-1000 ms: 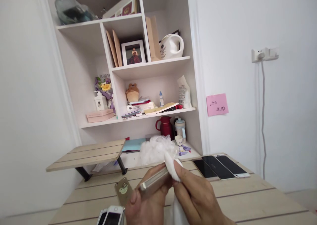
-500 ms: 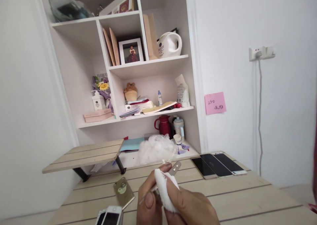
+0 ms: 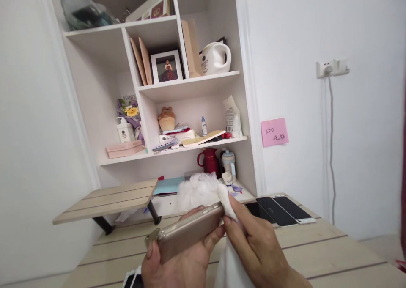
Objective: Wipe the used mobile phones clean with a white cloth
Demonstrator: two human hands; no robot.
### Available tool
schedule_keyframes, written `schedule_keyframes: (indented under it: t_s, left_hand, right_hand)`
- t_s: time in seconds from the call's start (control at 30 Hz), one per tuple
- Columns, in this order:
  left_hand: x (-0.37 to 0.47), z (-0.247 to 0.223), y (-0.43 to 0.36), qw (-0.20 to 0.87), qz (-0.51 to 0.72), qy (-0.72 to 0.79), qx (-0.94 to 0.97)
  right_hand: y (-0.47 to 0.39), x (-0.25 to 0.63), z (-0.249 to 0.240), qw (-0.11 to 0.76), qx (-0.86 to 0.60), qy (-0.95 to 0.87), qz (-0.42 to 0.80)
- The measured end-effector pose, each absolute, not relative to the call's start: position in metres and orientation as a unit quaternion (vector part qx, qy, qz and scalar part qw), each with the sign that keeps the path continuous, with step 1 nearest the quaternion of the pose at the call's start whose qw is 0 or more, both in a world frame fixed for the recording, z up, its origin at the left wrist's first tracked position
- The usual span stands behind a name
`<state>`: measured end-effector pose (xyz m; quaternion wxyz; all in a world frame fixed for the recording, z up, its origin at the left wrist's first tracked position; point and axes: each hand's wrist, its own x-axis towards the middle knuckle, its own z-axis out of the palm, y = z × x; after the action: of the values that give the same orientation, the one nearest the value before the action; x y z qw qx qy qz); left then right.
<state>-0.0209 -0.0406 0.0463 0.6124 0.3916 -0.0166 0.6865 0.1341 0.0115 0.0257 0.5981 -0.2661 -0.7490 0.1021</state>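
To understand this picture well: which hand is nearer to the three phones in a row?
Right. The right hand is close, on the near-left side of the three phones; the left hand is farther left, holding another phone.

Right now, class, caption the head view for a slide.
Left hand holds a phone; right hand holds a cloth against its end.

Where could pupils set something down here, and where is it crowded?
Bare: the tabletop right of the right hand, in front of the three smartphones; and the riser's top, left of the plastic bag. Crowded: the middle, where the left hand holds a gold smartphone, and the shelf around the red jug.
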Motion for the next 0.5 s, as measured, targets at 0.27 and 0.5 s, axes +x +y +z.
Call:
schedule_keyframes:
  t_s: [0.27, 0.5]
  left_hand:
    - [-0.021, 0.044, -0.040, 0.618, 0.681, -0.018, 0.393]
    - [-0.038, 0.035, -0.032, 0.682, 0.568, 0.044, 0.459]
  right_hand:
    - [0.005, 0.137, 0.045, 0.554, -0.207, -0.714, 0.374]
    - [0.012, 0.157, 0.045, 0.546, -0.257, -0.675, 0.425]
